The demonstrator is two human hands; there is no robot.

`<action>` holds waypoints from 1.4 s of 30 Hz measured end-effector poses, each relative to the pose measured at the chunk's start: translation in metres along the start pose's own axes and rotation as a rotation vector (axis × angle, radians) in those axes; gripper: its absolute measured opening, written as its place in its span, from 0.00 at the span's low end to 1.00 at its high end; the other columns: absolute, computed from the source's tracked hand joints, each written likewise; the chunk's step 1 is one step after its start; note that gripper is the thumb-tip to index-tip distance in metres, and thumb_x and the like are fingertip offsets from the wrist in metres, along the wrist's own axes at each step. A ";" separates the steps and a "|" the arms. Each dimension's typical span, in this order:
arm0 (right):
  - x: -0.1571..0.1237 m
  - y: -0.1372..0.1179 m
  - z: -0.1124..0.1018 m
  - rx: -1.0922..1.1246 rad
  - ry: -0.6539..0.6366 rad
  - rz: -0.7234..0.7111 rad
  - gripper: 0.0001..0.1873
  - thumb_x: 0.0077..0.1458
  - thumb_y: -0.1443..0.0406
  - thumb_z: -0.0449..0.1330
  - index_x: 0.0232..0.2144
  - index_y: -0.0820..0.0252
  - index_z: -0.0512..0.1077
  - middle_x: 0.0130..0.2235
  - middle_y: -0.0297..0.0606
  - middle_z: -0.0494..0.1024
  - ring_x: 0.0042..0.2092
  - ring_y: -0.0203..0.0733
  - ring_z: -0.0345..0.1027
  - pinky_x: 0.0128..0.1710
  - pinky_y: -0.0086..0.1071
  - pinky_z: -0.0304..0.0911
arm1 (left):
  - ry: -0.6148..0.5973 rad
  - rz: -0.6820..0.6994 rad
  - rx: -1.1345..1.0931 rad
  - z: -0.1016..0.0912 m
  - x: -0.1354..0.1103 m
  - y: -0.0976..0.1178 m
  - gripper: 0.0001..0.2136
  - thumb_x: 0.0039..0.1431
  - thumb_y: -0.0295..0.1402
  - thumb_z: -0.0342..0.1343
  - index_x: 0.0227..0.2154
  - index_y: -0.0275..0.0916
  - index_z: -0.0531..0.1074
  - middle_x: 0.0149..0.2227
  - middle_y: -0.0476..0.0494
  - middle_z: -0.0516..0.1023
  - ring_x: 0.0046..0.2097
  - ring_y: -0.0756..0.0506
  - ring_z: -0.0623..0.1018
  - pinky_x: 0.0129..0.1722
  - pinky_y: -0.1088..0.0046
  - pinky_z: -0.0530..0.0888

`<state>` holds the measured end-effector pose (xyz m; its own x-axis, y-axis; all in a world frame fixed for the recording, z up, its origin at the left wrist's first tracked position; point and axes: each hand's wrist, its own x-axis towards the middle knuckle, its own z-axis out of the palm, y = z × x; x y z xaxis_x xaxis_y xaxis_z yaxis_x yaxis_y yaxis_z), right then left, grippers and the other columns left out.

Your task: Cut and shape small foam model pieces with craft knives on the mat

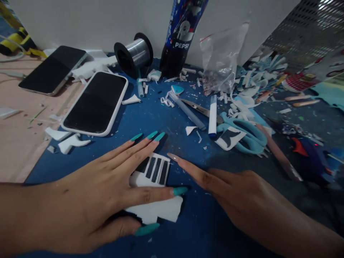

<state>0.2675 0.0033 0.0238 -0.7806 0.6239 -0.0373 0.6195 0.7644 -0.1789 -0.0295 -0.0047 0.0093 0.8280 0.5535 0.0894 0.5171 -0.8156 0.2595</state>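
My left hand (115,186), with long teal nails, lies flat with fingers spread over a white sheet piece (163,209). Part of that piece is under my palm and fingers. Between thumb and fingers shows a white cutout with dark stripes (156,170). My right hand (228,190) reaches in from the right, index finger stretched out. Its long pale nail is at the upper right corner of the striped cutout; whether it touches cannot be made out. The right thumb and the other fingertips are hidden, and I see nothing held in that hand.
Behind lie a white-cased phone (95,104), a dark phone (52,70), a wire spool (135,53) and a Pepsi bottle (180,39). Right of centre are teal-handled scissors (252,132), a white marker (213,116), a plastic bag (221,61), a glue gun (313,157) and scattered scraps.
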 end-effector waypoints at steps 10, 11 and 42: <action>0.000 0.006 -0.005 0.123 -0.116 0.010 0.43 0.53 0.80 0.43 0.68 0.48 0.45 0.28 0.27 0.76 0.22 0.35 0.71 0.22 0.28 0.64 | -0.042 0.100 0.021 -0.001 0.001 -0.008 0.31 0.65 0.46 0.50 0.67 0.57 0.44 0.71 0.38 0.33 0.69 0.27 0.49 0.57 0.45 0.69; 0.000 0.006 -0.005 0.127 -0.123 0.013 0.43 0.53 0.80 0.43 0.68 0.47 0.45 0.29 0.27 0.76 0.22 0.35 0.71 0.23 0.28 0.65 | -0.042 0.106 0.020 -0.002 0.001 -0.009 0.31 0.65 0.46 0.50 0.67 0.57 0.44 0.71 0.38 0.34 0.69 0.27 0.50 0.57 0.45 0.69; 0.002 0.004 -0.010 0.028 -0.104 -0.022 0.42 0.50 0.81 0.42 0.67 0.53 0.50 0.30 0.29 0.77 0.21 0.33 0.69 0.20 0.27 0.64 | 0.006 0.074 -0.072 0.000 0.003 -0.012 0.29 0.62 0.45 0.54 0.64 0.61 0.52 0.71 0.47 0.45 0.68 0.30 0.53 0.60 0.47 0.67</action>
<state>0.2693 0.0085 0.0325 -0.7996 0.5854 -0.1343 0.6003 0.7722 -0.2082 -0.0332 0.0070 0.0062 0.8620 0.4932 0.1171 0.4373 -0.8404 0.3203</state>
